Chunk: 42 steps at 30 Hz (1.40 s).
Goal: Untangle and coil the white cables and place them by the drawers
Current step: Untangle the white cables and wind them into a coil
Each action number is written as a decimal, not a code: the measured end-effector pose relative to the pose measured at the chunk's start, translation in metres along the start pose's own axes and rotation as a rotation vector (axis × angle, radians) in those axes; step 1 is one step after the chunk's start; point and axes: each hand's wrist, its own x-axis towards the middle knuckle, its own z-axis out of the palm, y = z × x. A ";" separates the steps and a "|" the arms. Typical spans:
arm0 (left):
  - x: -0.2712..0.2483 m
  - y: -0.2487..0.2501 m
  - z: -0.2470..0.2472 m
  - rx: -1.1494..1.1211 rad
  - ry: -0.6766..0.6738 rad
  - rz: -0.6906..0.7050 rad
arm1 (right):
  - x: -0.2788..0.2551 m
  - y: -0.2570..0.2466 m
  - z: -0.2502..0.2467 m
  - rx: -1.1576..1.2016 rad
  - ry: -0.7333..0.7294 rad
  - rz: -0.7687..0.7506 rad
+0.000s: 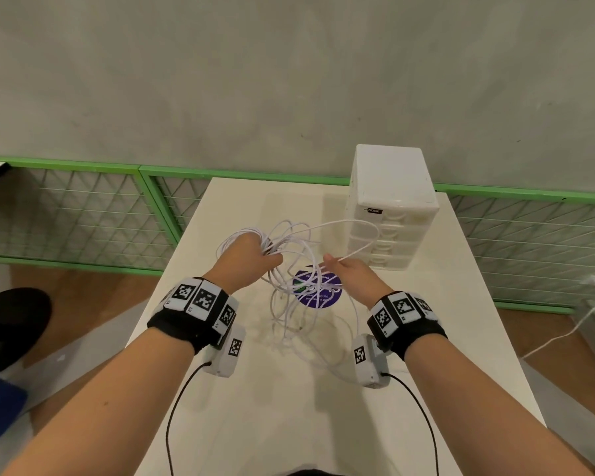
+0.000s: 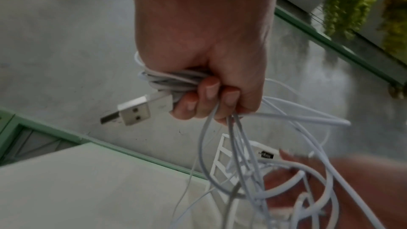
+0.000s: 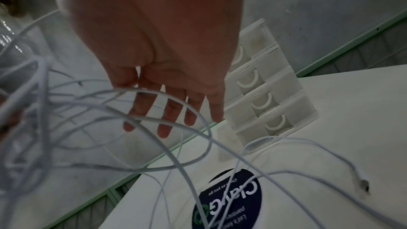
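1. A white table carries a white drawer unit at its far right; a round purple sticker lies on the tabletop just in front of it.
2. Behind the table runs a green-framed mesh fence against a grey wall. A dark shoe shows on the floor at the near left.
3. The white cables hang in a loose tangle above the sticker, their lower loops on the table, left of the drawers.
4. The left hand, raised over the table, is fisted round a bundle of coils; a USB plug sticks out of the fist.
5. The right hand is held with fingers straight and spread, one strand draped across them from the thumb side towards the drawers.
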 end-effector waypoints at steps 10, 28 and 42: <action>0.005 -0.020 0.006 0.399 -0.214 0.013 | -0.001 -0.024 -0.015 0.362 0.146 -0.140; -0.001 -0.010 0.015 0.365 -0.296 0.026 | -0.008 -0.046 -0.017 0.517 0.404 -0.299; -0.008 -0.001 0.014 -0.005 -0.131 0.095 | -0.013 -0.022 0.010 0.373 0.061 0.053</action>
